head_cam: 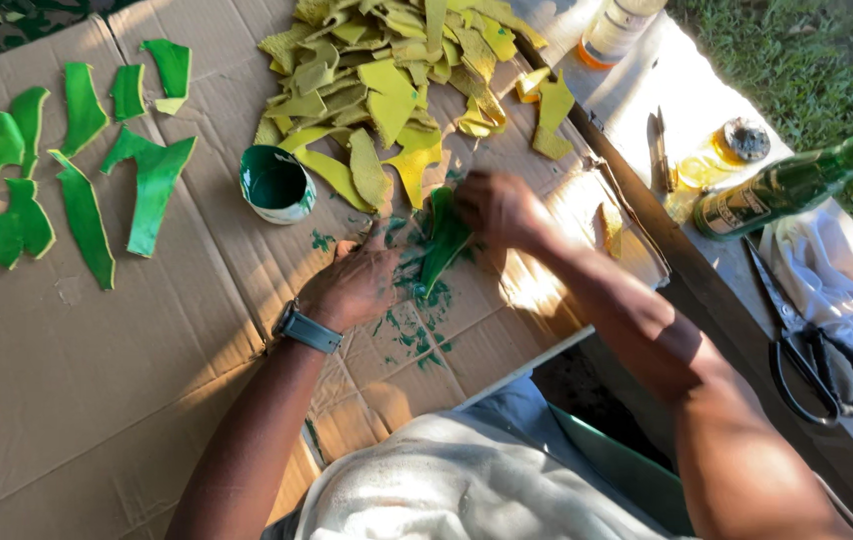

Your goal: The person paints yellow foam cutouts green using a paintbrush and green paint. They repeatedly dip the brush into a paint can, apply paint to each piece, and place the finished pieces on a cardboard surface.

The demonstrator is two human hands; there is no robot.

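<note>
The long, thin piece (pixel 444 243) was green and shiny with wet paint. It lay on the brown cardboard (pixel 147 340), just below the pile of yellow pieces (pixel 387 80). The right hand (pixel 500 208) was closed around its top end. The left hand (pixel 355 285) pressed flat on the cardboard just beside it, fingers spread. Green paint spots (pixel 417 335) dotted the cardboard under the piece. A small cup of green paint (pixel 277 184) stood near the left hand. More green pieces (pixel 87 160) lay farther left.

Left of the paint cup (pixel 277 184): roughly ten green pieces (pixel 157 180). Right of it: one green bottle (pixel 797 182), one pair of scissors (pixel 812 350).
</note>
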